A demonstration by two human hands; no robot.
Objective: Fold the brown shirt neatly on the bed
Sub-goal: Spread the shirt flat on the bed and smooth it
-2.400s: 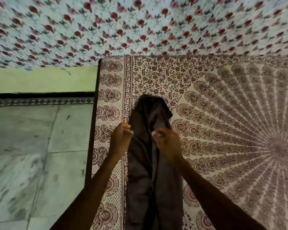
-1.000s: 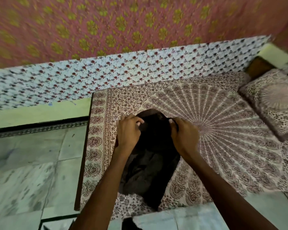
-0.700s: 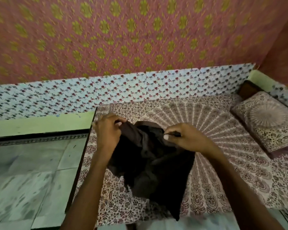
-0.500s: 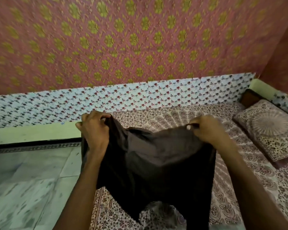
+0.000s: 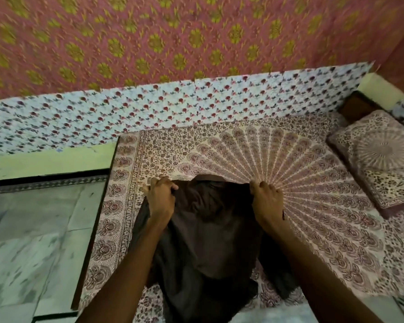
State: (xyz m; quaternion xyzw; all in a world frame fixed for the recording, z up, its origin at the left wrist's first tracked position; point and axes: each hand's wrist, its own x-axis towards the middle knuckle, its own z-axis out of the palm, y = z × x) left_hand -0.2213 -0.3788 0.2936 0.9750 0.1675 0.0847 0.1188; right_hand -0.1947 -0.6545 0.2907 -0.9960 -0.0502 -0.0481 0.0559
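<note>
— Now, the left fingers (image 5: 163,185) are seen curled round the upper left edge of the brown shirt (image 5: 210,241), cloth bunched in the left hand (image 5: 160,202).
— And the right fingers (image 5: 262,186)?
— Curled over the upper right edge, which is gripped by the right hand (image 5: 266,203); the top edge is held stretched between the two.
— Where is the shirt found?
— Draped over the patterned bed (image 5: 324,206), near its left side, the lower part rumpled toward the near edge; whether the top edge touches the sheet cannot be told.
— Further out?
— A matching pillow (image 5: 380,159) is seen far right, a tiled floor (image 5: 33,229) on the left, a flowered wall (image 5: 173,38) behind.
</note>
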